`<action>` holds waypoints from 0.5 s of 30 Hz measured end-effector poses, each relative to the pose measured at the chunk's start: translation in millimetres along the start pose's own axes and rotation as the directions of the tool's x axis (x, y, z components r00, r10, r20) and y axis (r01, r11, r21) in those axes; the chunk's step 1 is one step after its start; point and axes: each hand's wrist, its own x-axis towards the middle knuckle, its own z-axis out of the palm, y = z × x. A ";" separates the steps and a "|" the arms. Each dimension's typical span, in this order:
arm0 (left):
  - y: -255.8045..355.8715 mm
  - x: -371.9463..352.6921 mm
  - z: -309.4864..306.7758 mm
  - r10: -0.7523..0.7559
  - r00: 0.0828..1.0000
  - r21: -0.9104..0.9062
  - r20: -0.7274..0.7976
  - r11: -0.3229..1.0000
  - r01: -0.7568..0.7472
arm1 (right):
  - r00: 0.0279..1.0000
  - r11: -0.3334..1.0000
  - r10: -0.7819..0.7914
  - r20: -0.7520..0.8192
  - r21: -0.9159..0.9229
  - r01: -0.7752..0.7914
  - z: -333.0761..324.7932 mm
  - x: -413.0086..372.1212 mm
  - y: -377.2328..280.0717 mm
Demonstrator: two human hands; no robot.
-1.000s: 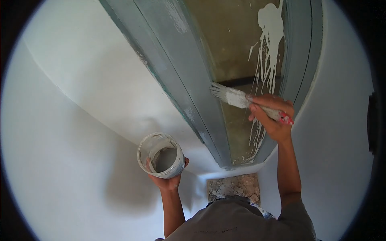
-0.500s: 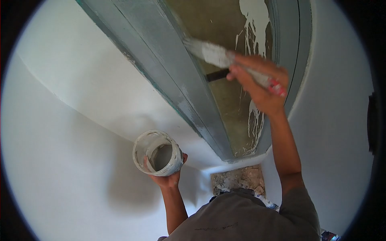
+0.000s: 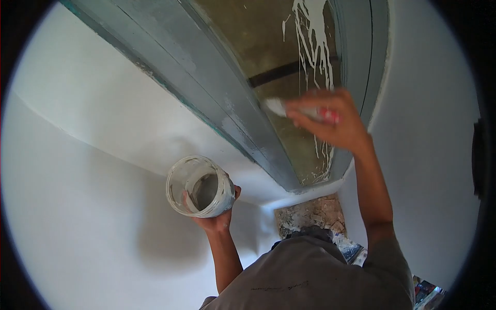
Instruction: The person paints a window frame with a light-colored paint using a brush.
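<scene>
My left hand (image 3: 217,222) is wrapped round the lower side of a clear, paint-smeared tub (image 3: 178,199), its open top facing the camera and grey paint inside. My right hand (image 3: 330,116) grips a paintbrush (image 3: 276,106) by its handle, which shows red at one end. The bristles are at the inner edge of the grey frame (image 3: 227,95), slightly blurred by motion. Behind the right hand is a brownish glass pane (image 3: 294,139) with white paint (image 3: 312,31) run down it in streaks.
White walls (image 3: 93,206) stand on both sides of the frame. A dark bar (image 3: 279,74) crosses behind the pane. Below lies a rough, stained patch of floor (image 3: 325,209), with assorted items (image 3: 426,294) at the lower right. A dark object (image 3: 479,160) is at the right edge.
My right hand and the brush have moved down along the frame's inner edge. The tub in my left hand has shifted slightly up and left in view. The view of the frame has shifted too.
</scene>
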 end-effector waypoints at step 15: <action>-0.5 0.0 -4.8 0.022 0.993 -0.038 -0.120 0.999 -0.027 | 0.961 0.975 0.096 -0.261 0.219 -0.038 66.4 -62.4 32.8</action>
